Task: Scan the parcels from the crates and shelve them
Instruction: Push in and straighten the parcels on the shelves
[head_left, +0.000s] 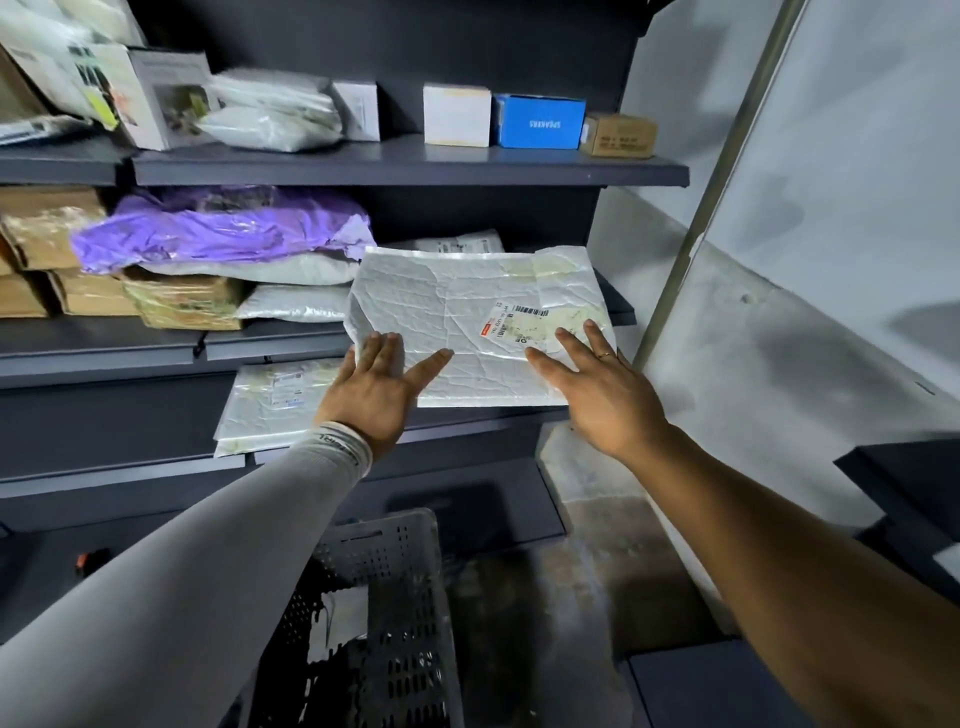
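Observation:
A flat white padded parcel (457, 312) with a barcode label lies tilted at the right end of the middle shelf (156, 348), its near edge sticking out over the shelf front. My left hand (382, 387) lies with straight fingers on the parcel's near left corner. My right hand (597, 387), a ring on one finger, lies flat on its near right corner beside the label. A grey perforated crate (400, 587) stands on the floor below my arms with a white parcel inside.
The top shelf (405, 166) carries white boxes, a blue box (540, 122) and a brown carton. The middle shelf holds a purple bag (218, 228), white bags and cardboard boxes. A white parcel (270, 400) lies on the lower shelf. A metal pole (711, 208) and a wall stand right.

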